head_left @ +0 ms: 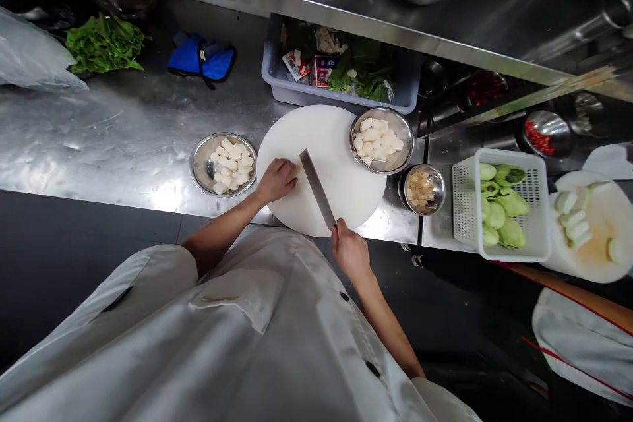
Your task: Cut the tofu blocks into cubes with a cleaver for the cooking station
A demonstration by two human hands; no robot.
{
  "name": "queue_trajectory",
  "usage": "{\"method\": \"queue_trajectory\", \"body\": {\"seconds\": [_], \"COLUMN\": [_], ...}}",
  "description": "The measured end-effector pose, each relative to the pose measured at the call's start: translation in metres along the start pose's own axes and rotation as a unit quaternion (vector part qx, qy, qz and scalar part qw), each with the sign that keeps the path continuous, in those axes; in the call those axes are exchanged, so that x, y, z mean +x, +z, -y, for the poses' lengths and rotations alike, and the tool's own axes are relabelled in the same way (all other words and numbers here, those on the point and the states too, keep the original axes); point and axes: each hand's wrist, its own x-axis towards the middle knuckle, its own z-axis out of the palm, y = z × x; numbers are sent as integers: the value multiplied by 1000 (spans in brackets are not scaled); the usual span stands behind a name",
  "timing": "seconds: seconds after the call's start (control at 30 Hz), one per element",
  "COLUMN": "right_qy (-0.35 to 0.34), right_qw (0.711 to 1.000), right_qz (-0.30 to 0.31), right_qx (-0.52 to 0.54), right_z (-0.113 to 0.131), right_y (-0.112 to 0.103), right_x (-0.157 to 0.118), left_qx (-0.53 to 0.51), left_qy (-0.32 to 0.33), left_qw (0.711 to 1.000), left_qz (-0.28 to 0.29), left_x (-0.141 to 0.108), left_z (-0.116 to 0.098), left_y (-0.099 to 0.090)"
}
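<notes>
My right hand [350,250] is closed round the handle of a cleaver [317,188], whose blade slants up and left over the round white cutting board [341,191]. On the board's left side rests my left hand [277,180], its fingers curled together; whatever they might hold is hidden. A steel bowl of white chunks [232,166] stands just left of the board. Another bowl of white pieces [378,140] sits at the board's upper right edge, and a small bowl of pale yellowish bits [420,190] is beside it.
Behind the board is a grey-blue bin [341,100] with greens and packets. At right stand a white basket [541,211] of green vegetables and a second board [606,237]. Leafy greens [106,43] and a blue item [202,60] lie back left. A steel shelf [321,10] overhangs; a person's sleeve [583,336] shows lower right.
</notes>
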Motion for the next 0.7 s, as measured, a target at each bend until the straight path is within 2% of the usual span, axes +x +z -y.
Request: {"method": "queue_trajectory", "body": {"seconds": [0.07, 0.13, 0.2, 0.27, 0.33, 0.4, 0.43, 0.5, 0.6, 0.7], "right_qy": [3, 1, -26, -72, -103, -104, -94, -62, -17, 3], "right_qw": [1000, 1000, 1000, 997, 993, 992, 992, 994, 997, 999], "right_qz": [-14, -23, -12, 17, 46, 65, 69, 67, 47, 27], "right_qx": [-3, -4, 1, 9, 19, 31, 38, 51, 59, 47], "right_z": [0, -3, -6, -7, -3, 2, 5, 6, 0, -9], "right_y": [2, 6, 8, 9, 9, 10, 10, 10, 9, 9], "right_x": [-1, -2, -2, 0, 6, 15, 20, 28, 34, 33], "left_qx": [-20, -33, 4, 98, 189, 236, 244, 251, 258, 266], "left_qy": [13, 9, -49, -144, -195, -180, -167, -165, -187, -177], "left_qw": [999, 999, 998, 983, 963, 950, 945, 937, 929, 924], "left_qz": [24, 15, -28, -51, 2, 98, 137, 177, 187, 209], "left_x": [1, 3, 3, 1, -4, -10, -14, -19, -25, -27], "left_z": [2, 12, 34, 65, 98, 125, 136, 151, 160, 162], "left_y": [0, -11, -32, -61, -89, -107, -112, -115, -109, -106]}}
